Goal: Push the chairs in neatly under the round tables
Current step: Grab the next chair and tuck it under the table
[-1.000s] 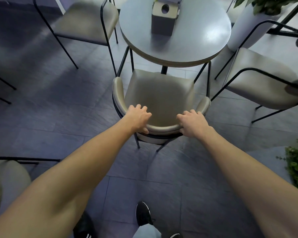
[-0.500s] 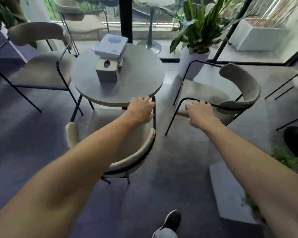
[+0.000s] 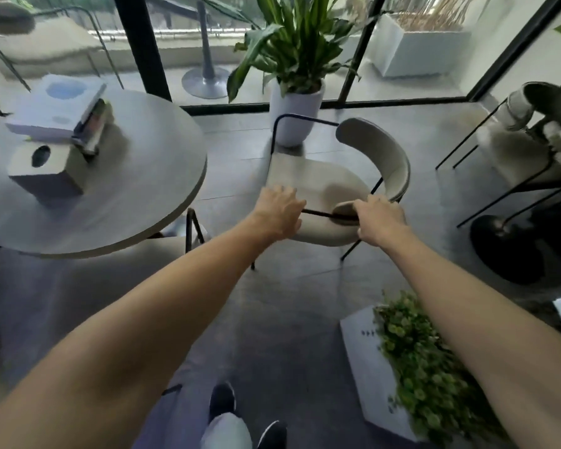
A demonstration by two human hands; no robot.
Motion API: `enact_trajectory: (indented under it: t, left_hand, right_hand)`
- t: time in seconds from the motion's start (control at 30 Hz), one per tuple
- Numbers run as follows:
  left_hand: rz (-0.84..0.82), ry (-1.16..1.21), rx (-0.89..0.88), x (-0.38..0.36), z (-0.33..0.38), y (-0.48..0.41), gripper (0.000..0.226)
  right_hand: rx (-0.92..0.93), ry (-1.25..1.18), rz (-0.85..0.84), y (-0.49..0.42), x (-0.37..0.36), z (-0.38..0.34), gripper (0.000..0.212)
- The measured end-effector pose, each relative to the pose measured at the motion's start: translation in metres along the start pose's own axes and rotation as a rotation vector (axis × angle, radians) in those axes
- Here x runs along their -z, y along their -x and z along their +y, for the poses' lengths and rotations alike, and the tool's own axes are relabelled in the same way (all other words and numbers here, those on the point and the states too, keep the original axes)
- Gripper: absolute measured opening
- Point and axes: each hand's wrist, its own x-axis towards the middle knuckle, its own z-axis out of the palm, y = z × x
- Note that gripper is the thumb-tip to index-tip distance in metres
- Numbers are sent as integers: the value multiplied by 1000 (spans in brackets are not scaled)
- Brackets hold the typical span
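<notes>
Head view: a beige padded chair with a thin black metal frame stands just right of the round grey counter, apart from it and not tucked under. The left hand lies over the front end of the chair's near arm rail, fingers nearly straight, its grip not closed. The right hand has its grip curled round the rail's back end.

The chair before me is cream with a thin black frame; the round worktop pale grey, the floor dark grey tile, my shoes black.
</notes>
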Motion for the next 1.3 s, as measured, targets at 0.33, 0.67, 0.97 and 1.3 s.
enact_trajectory:
  t: [0.33, 0.67, 0.97, 1.3]
  left_hand:
    - [-53, 38, -210, -47, 60, -174, 41]
    - [-7, 112, -213, -106, 127, -284, 44]
    - [-26, 123, -86, -134, 162, -331, 57]
    - [-136, 320, 12, -142, 163, -357, 39]
  right_hand:
    - [-149, -69, -100, -117, -70, 74, 45]
    - [-198, -120, -177, -201, -143, 143, 59]
    - [-63, -192, -72, -252, -191, 174, 43]
    - [42, -268, -58, -295, -201, 208, 46]
